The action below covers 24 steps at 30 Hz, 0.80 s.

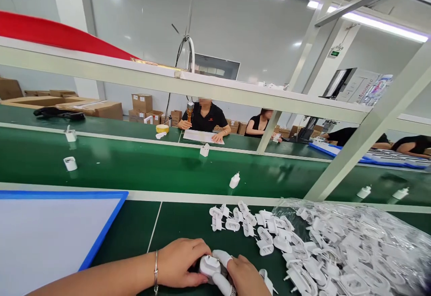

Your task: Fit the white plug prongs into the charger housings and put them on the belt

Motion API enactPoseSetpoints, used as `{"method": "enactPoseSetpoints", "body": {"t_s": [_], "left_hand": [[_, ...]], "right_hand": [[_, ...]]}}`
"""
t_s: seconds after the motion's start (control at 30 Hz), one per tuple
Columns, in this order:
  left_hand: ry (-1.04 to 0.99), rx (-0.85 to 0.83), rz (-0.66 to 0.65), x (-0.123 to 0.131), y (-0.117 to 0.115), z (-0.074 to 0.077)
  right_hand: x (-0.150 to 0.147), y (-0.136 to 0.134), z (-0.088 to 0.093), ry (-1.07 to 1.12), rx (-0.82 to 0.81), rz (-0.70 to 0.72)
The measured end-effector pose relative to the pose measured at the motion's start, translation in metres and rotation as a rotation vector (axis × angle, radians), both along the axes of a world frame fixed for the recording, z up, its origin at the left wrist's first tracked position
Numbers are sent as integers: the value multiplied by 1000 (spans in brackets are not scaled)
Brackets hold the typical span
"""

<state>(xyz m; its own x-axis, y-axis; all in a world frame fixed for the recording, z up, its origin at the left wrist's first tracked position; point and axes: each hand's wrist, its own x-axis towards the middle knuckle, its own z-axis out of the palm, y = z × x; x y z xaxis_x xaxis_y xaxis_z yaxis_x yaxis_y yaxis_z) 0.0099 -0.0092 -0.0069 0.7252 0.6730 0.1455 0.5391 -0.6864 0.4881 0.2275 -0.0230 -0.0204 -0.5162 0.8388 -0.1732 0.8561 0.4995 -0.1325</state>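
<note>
Head view: I log the left hand [180, 262] and right hand [244, 278] pressed together around one white plug adapter [209, 267] at the near edge of the green worktop [178, 226], with a loose spread of adapters [266, 237] and a full clear plastic bag [350, 242] of them remaining alongside.

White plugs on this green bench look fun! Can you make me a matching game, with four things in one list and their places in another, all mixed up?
Things:
1. White plug
2. Plastic bag
3. Blue-edged board
4. Cardboard boxes

Places:
A. Stacked beyond the far bench
B. Held between left hand and right hand
C. Left side of the near bench
D. Right side of the near bench, full of white parts

Pairs: 1-B, 2-D, 3-C, 4-A
</note>
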Motion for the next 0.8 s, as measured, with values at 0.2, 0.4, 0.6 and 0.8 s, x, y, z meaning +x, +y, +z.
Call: {"method": "enactPoseSetpoints", "body": {"t_s": [0.2,0.4,0.6,0.8], "left_hand": [[-9,-46,-6,-2,1,1],[-24,-69,-11,-2,4,-1],[-30,-68,1,-2,3,-2],[-26,-69,6,-1,3,-1]], "right_hand": [[-11,-5,23,-20,-35,-32],[-10,-4,16,19,-38,-17],[-9,-5,19,35,-60,-18],[-9,-3,14,36,-63,-7]]}}
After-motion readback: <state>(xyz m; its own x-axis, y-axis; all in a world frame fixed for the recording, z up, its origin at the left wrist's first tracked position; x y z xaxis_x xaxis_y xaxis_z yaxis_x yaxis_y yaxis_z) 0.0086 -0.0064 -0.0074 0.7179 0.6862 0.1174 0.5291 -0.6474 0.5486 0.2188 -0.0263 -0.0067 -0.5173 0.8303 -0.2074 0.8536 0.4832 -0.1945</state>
